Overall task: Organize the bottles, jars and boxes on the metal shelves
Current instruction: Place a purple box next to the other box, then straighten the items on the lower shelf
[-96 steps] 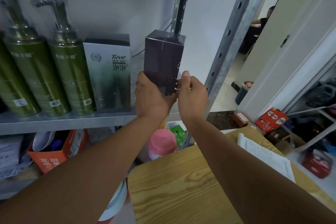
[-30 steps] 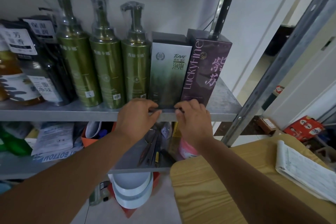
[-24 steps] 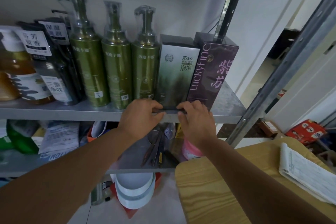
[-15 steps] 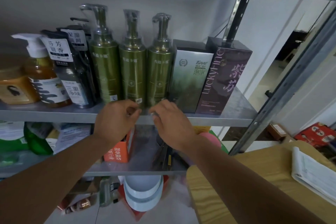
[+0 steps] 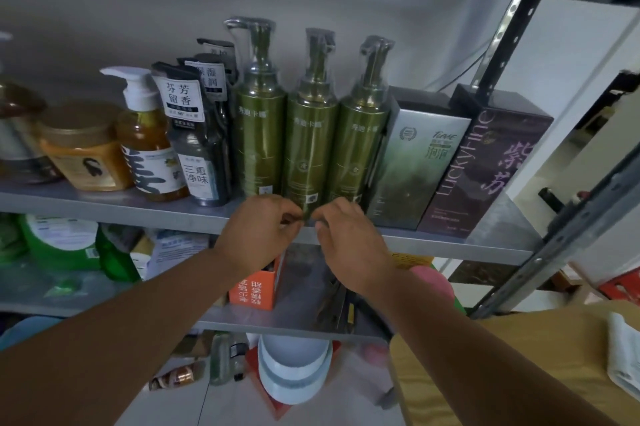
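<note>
Now the left hand [image 5: 259, 233] and right hand [image 5: 349, 245] are hovering, fingers curled, at the foot of the middle green pump bottle [image 5: 309, 148], actual grip unclear, ideally nudging low and evenly toward twelve o'clock.

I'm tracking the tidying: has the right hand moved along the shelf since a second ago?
Yes. The right hand went left, from the foot of the purple box to the middle green bottle.

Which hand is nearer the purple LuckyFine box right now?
Right. The right hand is below and left of the purple LuckyFine box, apart from it; the left hand is farther left.
</note>
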